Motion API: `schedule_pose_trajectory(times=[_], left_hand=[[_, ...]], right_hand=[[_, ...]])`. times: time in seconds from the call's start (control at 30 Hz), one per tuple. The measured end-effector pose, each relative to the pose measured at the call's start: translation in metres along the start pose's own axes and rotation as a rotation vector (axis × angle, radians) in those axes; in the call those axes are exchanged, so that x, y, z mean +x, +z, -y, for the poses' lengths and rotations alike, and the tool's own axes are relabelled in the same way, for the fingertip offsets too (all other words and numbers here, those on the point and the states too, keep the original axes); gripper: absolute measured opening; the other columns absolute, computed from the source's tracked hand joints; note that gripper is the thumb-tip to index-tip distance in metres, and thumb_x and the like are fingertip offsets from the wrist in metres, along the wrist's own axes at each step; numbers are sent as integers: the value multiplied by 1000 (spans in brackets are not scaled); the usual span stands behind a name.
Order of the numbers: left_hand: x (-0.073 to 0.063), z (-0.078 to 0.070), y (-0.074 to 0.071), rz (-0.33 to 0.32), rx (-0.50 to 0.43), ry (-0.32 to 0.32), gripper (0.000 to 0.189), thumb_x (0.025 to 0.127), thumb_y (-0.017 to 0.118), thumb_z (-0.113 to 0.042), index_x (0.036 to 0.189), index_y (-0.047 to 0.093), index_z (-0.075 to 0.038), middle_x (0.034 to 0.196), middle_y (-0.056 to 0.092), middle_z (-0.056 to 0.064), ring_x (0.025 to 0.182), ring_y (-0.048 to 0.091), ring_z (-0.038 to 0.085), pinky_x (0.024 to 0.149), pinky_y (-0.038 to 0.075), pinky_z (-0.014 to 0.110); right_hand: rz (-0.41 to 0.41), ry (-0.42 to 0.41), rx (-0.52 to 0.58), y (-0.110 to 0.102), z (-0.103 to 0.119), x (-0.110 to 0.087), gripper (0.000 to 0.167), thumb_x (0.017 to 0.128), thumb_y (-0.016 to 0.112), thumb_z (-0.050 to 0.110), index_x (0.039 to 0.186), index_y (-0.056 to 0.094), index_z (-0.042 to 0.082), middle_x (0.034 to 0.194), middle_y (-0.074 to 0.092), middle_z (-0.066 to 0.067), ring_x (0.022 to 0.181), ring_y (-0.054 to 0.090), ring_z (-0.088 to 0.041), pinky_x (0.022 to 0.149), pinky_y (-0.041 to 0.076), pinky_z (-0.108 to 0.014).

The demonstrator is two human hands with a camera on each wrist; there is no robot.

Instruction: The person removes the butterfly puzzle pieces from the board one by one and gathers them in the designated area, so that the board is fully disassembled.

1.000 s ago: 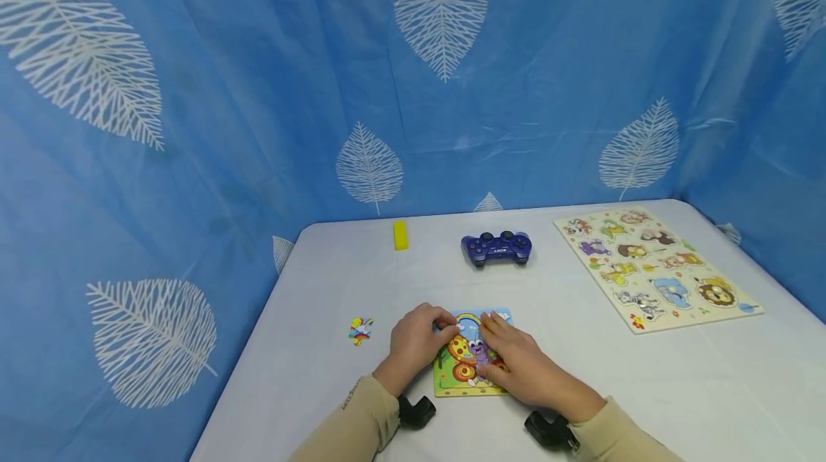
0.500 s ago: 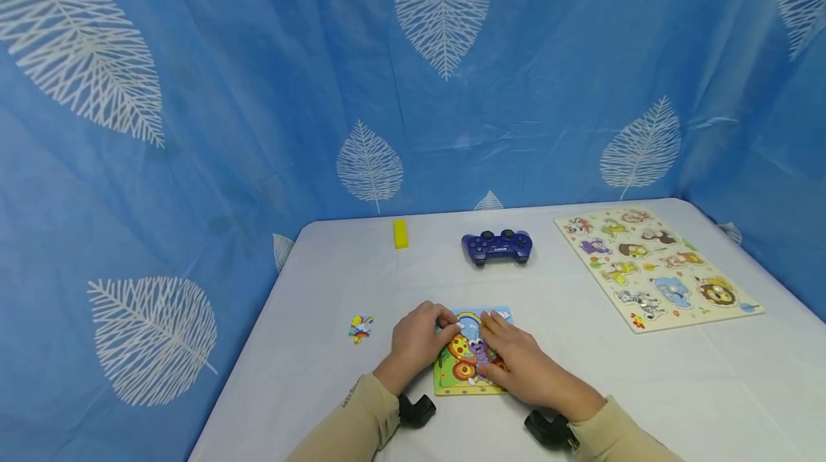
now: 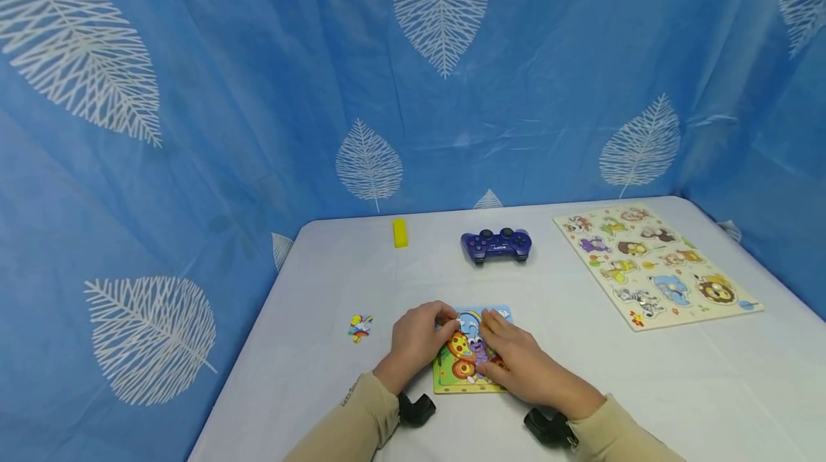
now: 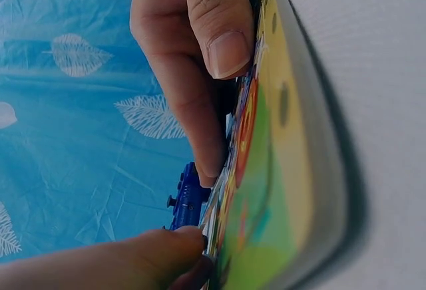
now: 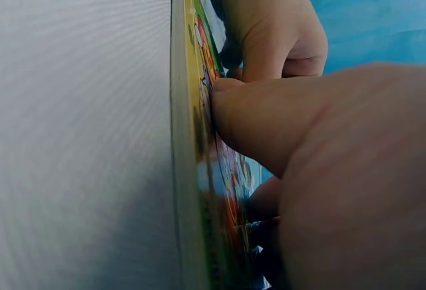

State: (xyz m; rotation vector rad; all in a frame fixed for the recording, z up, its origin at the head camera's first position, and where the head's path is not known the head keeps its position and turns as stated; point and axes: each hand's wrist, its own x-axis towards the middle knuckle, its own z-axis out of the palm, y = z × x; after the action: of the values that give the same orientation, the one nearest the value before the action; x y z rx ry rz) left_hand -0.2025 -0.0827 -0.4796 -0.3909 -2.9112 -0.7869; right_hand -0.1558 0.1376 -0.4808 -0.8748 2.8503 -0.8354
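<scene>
A small jigsaw board (image 3: pixel 452 380) with a purple cartoon insect, a rainbow and a yellow-green border lies flat on the table. My left hand (image 3: pixel 413 340) is at its upper left, thumb and forefinger pinching a puzzle piece (image 3: pixel 467 327) at the blue part of the picture; most of that piece is hidden by the fingertips. Across the board's right side rests my right hand (image 3: pixel 524 365), fingers extended and thumb touching the picture near the insect. In the left wrist view, the right hand's thumb (image 4: pixel 229 50) lies against the board's face. One loose puzzle piece (image 3: pixel 360 328) lies left of the left hand.
Behind the board sit a purple game controller (image 3: pixel 497 246) and a yellow block (image 3: pixel 401 233). A large animal peg puzzle (image 3: pixel 667 315) lies at the right of the white table (image 3: pixel 310 290). A blue leaf-patterned curtain (image 3: pixel 277 125) hangs behind and beside the table.
The left fingertips shift very slightly, and a piece's outline in the blue area beside them now shows more plainly. The right hand keeps its place on the board.
</scene>
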Motion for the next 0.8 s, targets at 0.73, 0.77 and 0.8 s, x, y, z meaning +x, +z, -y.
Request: schedule_pose_trajectory(times=[0.73, 0.77, 0.8], left_hand=[[-3, 3, -13, -70, -190, -67, 16, 95, 74, -38, 105, 81, -27, 94, 75, -15, 77, 60, 1, 68, 48, 26], [-3, 3, -15, -83, -219, -76, 16, 95, 75, -37, 105, 81, -26, 92, 75, -15, 76, 60, 1, 67, 48, 25], [-3, 3, -18, -96, -251, -86, 16, 95, 75, -36, 106, 81, -26, 92, 75, -14, 76, 59, 2, 67, 48, 25]], right_hand=[[35, -9, 18, -3, -1, 0, 76, 101, 64, 43, 150, 42, -10, 163, 28, -30, 152, 23, -49, 114, 28, -69], [34, -12, 14, -3, -1, 0, 76, 101, 64, 43, 150, 42, -10, 163, 28, -30, 152, 23, -49, 114, 29, -69], [33, -13, 11, -3, -2, -1, 76, 101, 64, 43, 151, 42, -10, 163, 28, -30, 152, 23, -49, 114, 29, -69]])
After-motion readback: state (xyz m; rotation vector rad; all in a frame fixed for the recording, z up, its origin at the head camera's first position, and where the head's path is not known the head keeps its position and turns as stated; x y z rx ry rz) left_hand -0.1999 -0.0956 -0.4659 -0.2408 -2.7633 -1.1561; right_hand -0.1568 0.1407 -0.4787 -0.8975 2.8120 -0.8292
